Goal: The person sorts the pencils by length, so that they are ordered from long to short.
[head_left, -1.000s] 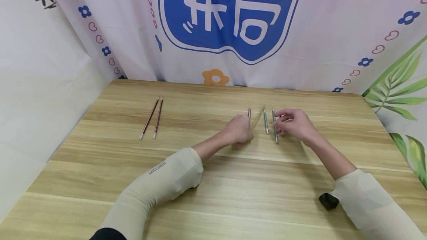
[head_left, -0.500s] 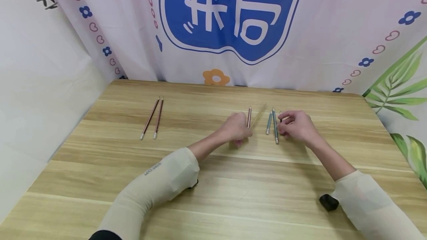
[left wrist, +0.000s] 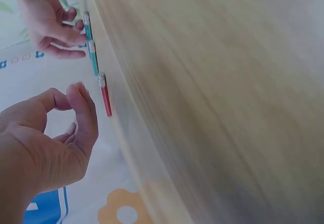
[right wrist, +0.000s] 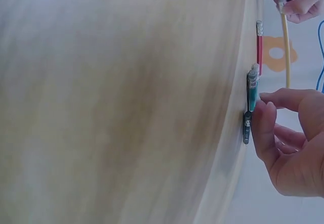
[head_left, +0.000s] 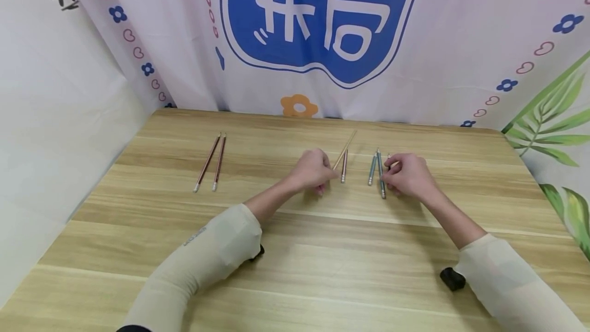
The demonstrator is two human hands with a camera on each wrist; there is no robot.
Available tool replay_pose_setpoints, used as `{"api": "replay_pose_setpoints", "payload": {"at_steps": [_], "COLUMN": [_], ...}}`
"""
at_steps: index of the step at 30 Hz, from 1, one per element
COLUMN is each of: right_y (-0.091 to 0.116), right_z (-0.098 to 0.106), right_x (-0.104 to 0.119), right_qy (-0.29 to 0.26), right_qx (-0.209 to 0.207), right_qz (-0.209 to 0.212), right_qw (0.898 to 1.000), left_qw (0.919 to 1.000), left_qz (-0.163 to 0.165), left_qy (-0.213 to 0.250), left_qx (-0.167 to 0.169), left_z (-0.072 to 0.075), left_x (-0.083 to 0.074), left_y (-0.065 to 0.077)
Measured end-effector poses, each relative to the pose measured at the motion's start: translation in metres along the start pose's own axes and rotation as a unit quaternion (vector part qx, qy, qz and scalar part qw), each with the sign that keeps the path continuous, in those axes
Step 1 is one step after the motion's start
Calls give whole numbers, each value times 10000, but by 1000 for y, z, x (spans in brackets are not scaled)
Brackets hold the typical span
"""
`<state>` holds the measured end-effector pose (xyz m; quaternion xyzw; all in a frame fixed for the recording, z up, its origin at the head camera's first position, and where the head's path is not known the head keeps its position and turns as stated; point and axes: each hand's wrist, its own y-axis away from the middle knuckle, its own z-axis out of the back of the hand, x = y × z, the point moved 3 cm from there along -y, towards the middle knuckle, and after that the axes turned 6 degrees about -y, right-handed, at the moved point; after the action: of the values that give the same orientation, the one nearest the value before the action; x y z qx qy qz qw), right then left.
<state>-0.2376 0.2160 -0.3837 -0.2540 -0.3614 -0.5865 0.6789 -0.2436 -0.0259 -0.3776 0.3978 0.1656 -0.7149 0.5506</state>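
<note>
In the head view my left hand pinches a plain yellow pencil by its near end; its far end points up and to the right. The right wrist view shows this grip close to the eraser end. Just right of it a dark red pencil lies on the table. My right hand is at two teal pencils, with loosely bent fingertips right at the longer teal pencil. A dark pencil lies beside them, mostly hidden under that hand in the head view.
Two more dark red pencils with white erasers lie at the left of the wooden table, tips nearly together. A printed curtain hangs along the back edge.
My left hand has drawn left with the yellow pencil, uncovering the red pencil's eraser end. The shorter teal pencil has tilted toward the longer one. My right hand has shifted slightly right.
</note>
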Motion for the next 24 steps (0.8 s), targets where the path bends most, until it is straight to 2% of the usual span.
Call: {"api": "replay_pose_setpoints", "payload": {"at_steps": [10,19,24], "right_y": [-7,-11,-12], "right_z": [-4,-8,-8], "right_x": [3,8,10], "right_qy": [686,1124,1071], "right_qx": [-88,-89,-63], "right_qz": [197,-127,-338], "right_qw": [9974,9935,9937], "left_qw": [9970,9931,9918], "left_qz": [-273,-180,-107], "left_qy": [660,1063,1180], "left_qx": [-306,-463,-483], "left_z": [16,24,29], "left_x": [12,22,27], "left_y": [5,9,12]}}
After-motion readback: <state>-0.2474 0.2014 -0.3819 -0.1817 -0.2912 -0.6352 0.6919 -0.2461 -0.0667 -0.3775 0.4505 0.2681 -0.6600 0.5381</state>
